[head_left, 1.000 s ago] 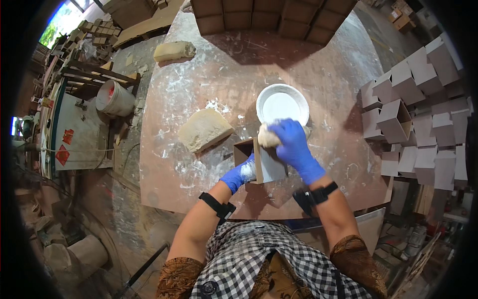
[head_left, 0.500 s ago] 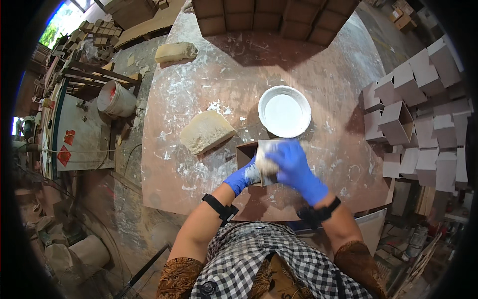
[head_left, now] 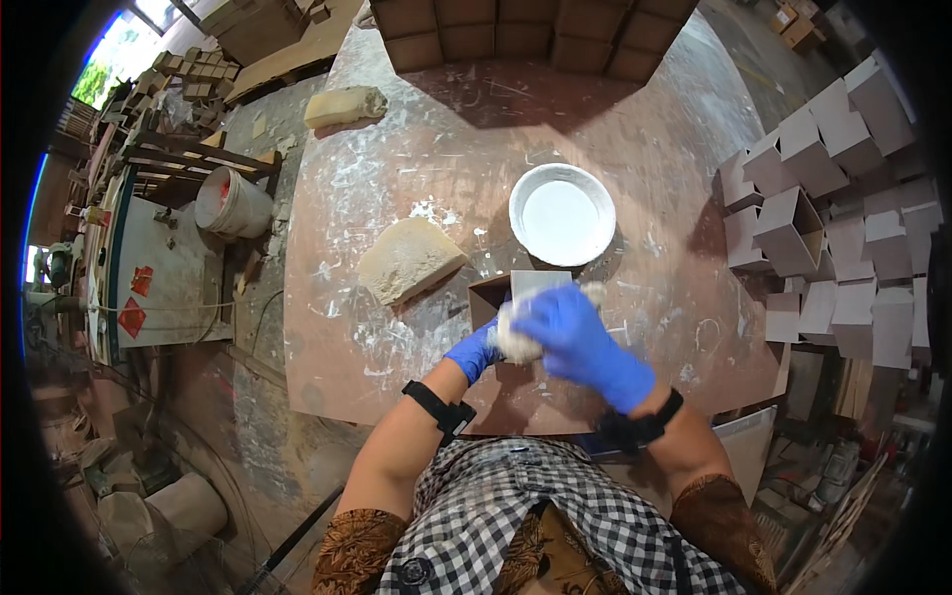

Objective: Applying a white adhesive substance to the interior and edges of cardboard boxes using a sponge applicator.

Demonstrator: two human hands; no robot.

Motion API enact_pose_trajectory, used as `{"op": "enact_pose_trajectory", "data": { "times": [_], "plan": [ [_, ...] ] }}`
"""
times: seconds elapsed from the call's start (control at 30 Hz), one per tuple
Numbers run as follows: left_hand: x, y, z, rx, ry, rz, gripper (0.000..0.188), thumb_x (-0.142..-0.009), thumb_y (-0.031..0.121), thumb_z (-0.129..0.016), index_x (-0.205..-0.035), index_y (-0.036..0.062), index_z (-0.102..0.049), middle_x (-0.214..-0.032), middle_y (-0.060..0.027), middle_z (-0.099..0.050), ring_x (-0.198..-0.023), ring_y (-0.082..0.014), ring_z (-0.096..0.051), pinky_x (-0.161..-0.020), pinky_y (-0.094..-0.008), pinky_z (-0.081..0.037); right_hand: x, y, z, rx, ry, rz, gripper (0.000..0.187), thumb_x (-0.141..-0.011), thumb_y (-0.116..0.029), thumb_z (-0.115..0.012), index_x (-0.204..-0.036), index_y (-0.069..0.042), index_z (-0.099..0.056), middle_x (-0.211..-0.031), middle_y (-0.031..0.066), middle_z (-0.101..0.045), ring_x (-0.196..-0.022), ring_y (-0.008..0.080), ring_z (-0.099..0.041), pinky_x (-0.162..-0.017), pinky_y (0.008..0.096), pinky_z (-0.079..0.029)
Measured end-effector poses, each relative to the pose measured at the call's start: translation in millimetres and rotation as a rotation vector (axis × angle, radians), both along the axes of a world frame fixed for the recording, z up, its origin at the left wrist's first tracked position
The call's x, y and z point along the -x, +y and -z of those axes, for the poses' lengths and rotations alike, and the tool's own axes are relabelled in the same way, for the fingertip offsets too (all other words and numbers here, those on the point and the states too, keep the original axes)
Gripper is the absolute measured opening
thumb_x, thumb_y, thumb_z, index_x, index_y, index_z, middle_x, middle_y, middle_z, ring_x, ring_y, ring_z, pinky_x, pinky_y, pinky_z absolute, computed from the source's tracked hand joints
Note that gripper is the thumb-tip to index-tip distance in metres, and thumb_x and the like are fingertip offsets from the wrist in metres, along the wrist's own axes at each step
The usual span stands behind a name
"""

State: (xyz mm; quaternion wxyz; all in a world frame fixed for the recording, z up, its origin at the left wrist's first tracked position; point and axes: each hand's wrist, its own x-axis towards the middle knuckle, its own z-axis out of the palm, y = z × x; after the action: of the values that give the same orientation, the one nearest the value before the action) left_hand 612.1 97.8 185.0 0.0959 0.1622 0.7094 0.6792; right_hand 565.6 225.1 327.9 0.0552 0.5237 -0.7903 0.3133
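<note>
Head view: looks like mid-wipe on one box (head_left: 536, 284), brown inside with its open end to the left, just near side of a round dish (head_left: 561, 173) of white stuff on the tabletop (head_left: 684, 258). Got the right hand (head_left: 570, 337) wrapped around a blurry, spongy pale pad (head_left: 517, 344). Can't tell the left hand's (head_left: 476, 353) grip, with fingers hidden at the box. Guessing plenty remaining: see brown boxes (head_left: 521, 38) far side, pale finished-looking boxes (head_left: 790, 233) stacked right. Also spot a rough-edged yellowish foam slab (head_left: 409, 260).
</note>
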Motion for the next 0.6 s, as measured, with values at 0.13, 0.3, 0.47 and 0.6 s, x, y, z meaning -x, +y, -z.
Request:
{"op": "enact_pose_trajectory", "data": {
  "times": [0.13,0.3,0.47,0.6],
  "plan": [
    [4.4,-1.2,9.0,-0.43,-0.445,0.047,0.031,-0.089,0.013,-0.052,-0.119,0.0073,-0.049,-0.111,-0.0057,-0.055,-0.094,-0.0178,-0.056,-0.083,-0.0319,-0.048,-34.2,41.1,-5.8,-0.124,-0.096,-0.143,0.037,-0.054,-0.003,-0.06,-0.09,-0.012,-0.06,-0.085,0.005,-0.058,-0.086,0.0267,-0.054,-0.079,0.0391,-0.041],
    [4.8,-7.4,13.1,-0.431,-0.463,0.029,0.031,-0.089,0.012,-0.051,-0.119,0.0067,-0.049,-0.111,-0.0057,-0.056,-0.094,-0.0177,-0.055,-0.083,-0.0319,-0.048,6.4,59.6,21.6,0.293,-0.188,0.16,0.043,-0.052,0.003,-0.062,-0.093,-0.009,-0.061,-0.091,0.0098,-0.061,-0.084,0.0297,-0.058,-0.077,0.0395,-0.044],
    [9.6,-8.5,9.6,-0.38,-0.418,0.059,0.03,-0.089,0.012,-0.051,-0.119,0.0061,-0.049,-0.11,-0.0057,-0.056,-0.093,-0.0176,-0.055,-0.083,-0.0318,-0.048,58.5,46.1,54.0,0.207,-0.26,0.311,0.034,-0.059,-0.001,-0.065,-0.093,-0.008,-0.061,-0.093,0.0107,-0.06,-0.089,0.03,-0.056,-0.079,0.0367,-0.043],
    [7.4,-11.1,11.4,-0.365,-0.392,0.063,0.03,-0.089,0.011,-0.05,-0.118,0.0056,-0.049,-0.109,-0.0057,-0.056,-0.093,-0.0175,-0.055,-0.082,-0.0318,-0.048,19.4,59.4,52.8,0.063,-0.203,0.238,0.036,-0.057,0.002,-0.061,-0.09,-0.01,-0.061,-0.09,0.009,-0.06,-0.086,0.0293,-0.055,-0.078,0.0376,-0.042]
  ]
}}
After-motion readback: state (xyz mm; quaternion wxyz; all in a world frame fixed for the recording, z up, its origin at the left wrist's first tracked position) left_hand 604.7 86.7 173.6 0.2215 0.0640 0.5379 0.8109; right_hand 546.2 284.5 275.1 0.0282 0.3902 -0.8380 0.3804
